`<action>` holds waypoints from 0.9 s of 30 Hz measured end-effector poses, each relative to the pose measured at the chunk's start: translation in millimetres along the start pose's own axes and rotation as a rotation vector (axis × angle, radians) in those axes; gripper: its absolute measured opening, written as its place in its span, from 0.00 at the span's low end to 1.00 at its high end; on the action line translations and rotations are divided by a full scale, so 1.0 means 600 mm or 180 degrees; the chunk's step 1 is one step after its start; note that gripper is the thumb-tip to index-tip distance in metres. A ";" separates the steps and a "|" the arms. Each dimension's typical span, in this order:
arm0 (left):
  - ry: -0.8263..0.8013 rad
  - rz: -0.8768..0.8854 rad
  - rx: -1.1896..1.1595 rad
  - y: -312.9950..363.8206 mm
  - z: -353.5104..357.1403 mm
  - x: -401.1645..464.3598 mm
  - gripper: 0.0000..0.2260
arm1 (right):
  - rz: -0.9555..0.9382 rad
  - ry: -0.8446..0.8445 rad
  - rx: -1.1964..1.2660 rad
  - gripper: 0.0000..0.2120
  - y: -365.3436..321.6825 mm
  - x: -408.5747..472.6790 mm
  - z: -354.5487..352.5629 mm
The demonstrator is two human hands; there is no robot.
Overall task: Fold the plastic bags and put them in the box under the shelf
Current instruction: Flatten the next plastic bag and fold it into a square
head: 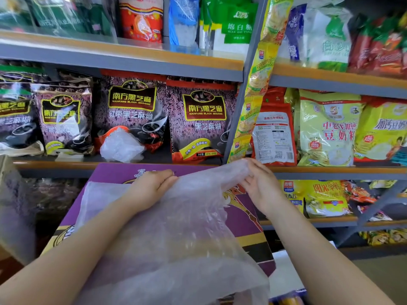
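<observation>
1. Now the left hand point(152, 186) lies flat, fingers straight, pressing a clear plastic bag point(176, 234) onto a purple carton point(242, 219).
2. Its right hand point(259, 183) pinches the bag's far edge, fingers curled in a closed grip.
3. Another crumpled bag point(121, 146) sits on the shelf point(55, 165) behind, against black sesame packets point(204, 119).

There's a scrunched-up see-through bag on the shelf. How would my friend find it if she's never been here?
Find the shelf lined with dark purple black-sesame packets, just above the purple box. The crumpled clear bag sits at its front edge, leaning on the middle packets. It is the only plain, unprinted thing there, and nobody holds it, unlike the big plastic sheet below.
</observation>
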State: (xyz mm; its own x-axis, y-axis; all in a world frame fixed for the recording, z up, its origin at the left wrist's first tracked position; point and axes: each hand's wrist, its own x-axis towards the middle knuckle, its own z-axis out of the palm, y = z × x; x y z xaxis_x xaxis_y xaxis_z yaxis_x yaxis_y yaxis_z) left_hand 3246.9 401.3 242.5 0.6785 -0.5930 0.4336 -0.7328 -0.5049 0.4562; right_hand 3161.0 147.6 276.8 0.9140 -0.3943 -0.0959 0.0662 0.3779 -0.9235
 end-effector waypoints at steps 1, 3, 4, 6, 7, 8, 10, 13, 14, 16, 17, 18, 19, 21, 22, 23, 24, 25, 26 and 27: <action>0.0028 0.0021 -0.0049 -0.002 -0.003 -0.001 0.17 | -0.0015 -0.0295 -0.0018 0.05 -0.002 -0.002 -0.002; 0.0089 0.0055 -0.0149 -0.002 -0.010 -0.003 0.12 | -0.0076 -0.0976 0.0013 0.08 -0.011 -0.009 -0.006; 0.0136 0.0039 -0.0164 0.000 -0.014 -0.004 0.11 | -0.0080 -0.1293 0.0034 0.16 -0.018 -0.009 -0.010; 0.0225 -0.0007 -0.0234 0.002 -0.021 -0.004 0.10 | -0.0044 -0.1805 -0.0012 0.24 -0.033 -0.012 -0.017; 0.0256 -0.0030 -0.0329 0.005 -0.025 -0.005 0.10 | 0.0018 -0.2016 -0.0041 0.23 -0.039 -0.013 -0.018; 0.0235 -0.0052 -0.0485 0.008 -0.030 -0.004 0.10 | 0.0061 -0.2162 -0.0112 0.20 -0.043 -0.012 -0.020; -0.0074 -0.0105 -0.0820 0.022 -0.040 0.000 0.14 | -0.0069 -0.2231 -0.0381 0.11 -0.046 -0.018 -0.018; -0.0837 -0.0256 -0.0951 0.052 -0.037 0.016 0.27 | -0.0417 -0.2238 -0.0897 0.16 -0.041 -0.024 -0.007; -0.1015 -0.0300 -0.0964 0.060 -0.030 0.022 0.29 | -0.0484 -0.2231 -0.1038 0.18 -0.039 -0.028 0.000; -0.1272 -0.0301 -0.0966 0.069 -0.013 0.030 0.31 | -0.0610 -0.2169 -0.1305 0.18 -0.037 -0.032 0.008; -0.1348 -0.0271 -0.0957 0.070 -0.004 0.032 0.31 | -0.0670 -0.2155 -0.1441 0.18 -0.037 -0.032 0.007; -0.1363 -0.0253 -0.1003 0.069 0.001 0.031 0.30 | -0.0710 -0.2167 -0.1552 0.18 -0.039 -0.033 0.005; -0.1321 -0.0273 -0.1119 0.068 0.003 0.029 0.29 | -0.0701 -0.2221 -0.1640 0.15 -0.042 -0.035 0.001; -0.1184 -0.0290 -0.1351 0.064 0.002 0.025 0.26 | -0.0530 -0.2281 -0.1963 0.10 -0.044 -0.035 -0.011; -0.1127 -0.0254 -0.1395 0.064 0.001 0.024 0.24 | -0.0425 -0.2217 -0.2232 0.12 -0.043 -0.035 -0.017; -0.1070 -0.0192 -0.1383 0.066 0.000 0.023 0.21 | -0.0326 -0.2099 -0.2525 0.14 -0.041 -0.034 -0.022; -0.1008 -0.0125 -0.1331 0.069 -0.001 0.023 0.20 | -0.0299 -0.1976 -0.2816 0.15 -0.037 -0.034 -0.024; -0.0942 -0.0071 -0.1274 0.073 -0.001 0.023 0.19 | -0.0388 -0.1901 -0.3056 0.14 -0.037 -0.037 -0.022; -0.0877 -0.0033 -0.1235 0.078 -0.002 0.024 0.19 | -0.0556 -0.1873 -0.3197 0.12 -0.038 -0.039 -0.018; -0.0820 -0.0003 -0.1202 0.083 -0.004 0.025 0.19 | -0.0734 -0.1855 -0.3208 0.11 -0.040 -0.041 -0.013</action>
State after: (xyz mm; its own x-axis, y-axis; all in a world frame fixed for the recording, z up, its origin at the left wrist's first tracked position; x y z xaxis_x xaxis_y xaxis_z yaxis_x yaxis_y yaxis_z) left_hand 3220.9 368.6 273.4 0.6093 -0.7533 0.2474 -0.6296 -0.2699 0.7286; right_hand 3133.6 141.9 298.6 0.9835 0.1726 0.0538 0.1463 -0.5849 -0.7978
